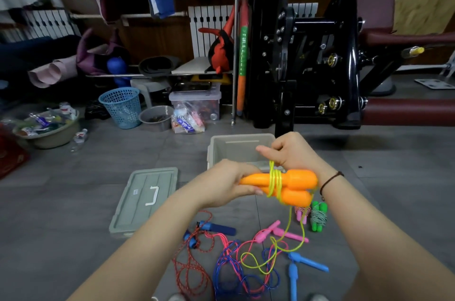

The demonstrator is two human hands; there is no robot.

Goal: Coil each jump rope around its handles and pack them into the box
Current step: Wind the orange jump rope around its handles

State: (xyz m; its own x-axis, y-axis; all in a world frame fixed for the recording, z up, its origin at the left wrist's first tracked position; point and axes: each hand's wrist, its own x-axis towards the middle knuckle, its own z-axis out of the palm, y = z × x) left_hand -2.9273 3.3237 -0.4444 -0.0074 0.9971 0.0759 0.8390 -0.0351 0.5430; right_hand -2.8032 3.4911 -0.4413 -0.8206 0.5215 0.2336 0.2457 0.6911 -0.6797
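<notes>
My left hand (226, 183) grips two orange jump rope handles (295, 183) held side by side over the floor. A yellow-green rope (274, 183) is looped a few times around their middle. My right hand (293, 153) pinches that rope just above the handles. The rope's loose tail (275, 251) hangs down to the floor. The open grey box (241, 148) sits just behind my hands. On the floor below lie a pink-handled rope (283, 233), a light blue-handled rope (305, 262), a dark blue-handled red rope (216, 228), and a coiled green-handled rope (318, 218).
The box's grey lid (145, 199) lies on the floor to the left. Farther back stand a blue mesh basket (121, 107), a clear bin (195, 103), a basin of clutter (46, 128) and a black gym machine (307, 54).
</notes>
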